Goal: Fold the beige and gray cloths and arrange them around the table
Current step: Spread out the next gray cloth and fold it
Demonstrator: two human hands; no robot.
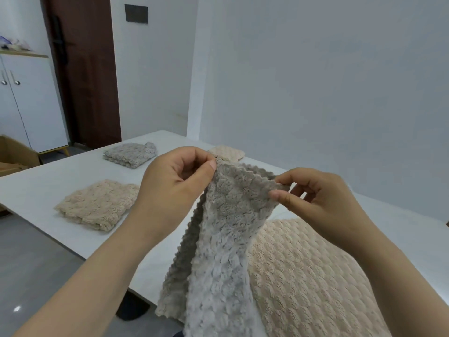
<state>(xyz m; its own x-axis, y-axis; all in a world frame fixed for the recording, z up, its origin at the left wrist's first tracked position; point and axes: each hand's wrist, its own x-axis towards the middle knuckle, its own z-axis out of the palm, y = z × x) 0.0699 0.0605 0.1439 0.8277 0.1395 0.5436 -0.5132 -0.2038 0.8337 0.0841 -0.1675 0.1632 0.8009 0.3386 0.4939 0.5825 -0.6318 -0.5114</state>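
The left hand (175, 188) and right hand (323, 203) each pinched a top corner of the gray cloth (223, 239) with curled fingers (211, 165). It hung over a spread beige cloth (303, 276) on the surface (73, 171). Three folded cloths (97, 205) lay farther off.

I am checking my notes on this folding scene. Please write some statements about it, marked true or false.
1. Both the left hand and the right hand pinch the fluffy gray cloth's top edge. True.
2. This cloth lies flat on the white table. False: it hangs from the hands.
3. The folded gray textured cloth lies nearer than the leftmost folded beige textured cloth. False: it lies farther away.
4. A spread-out beige quilted cloth lies on the table under the right forearm. True.
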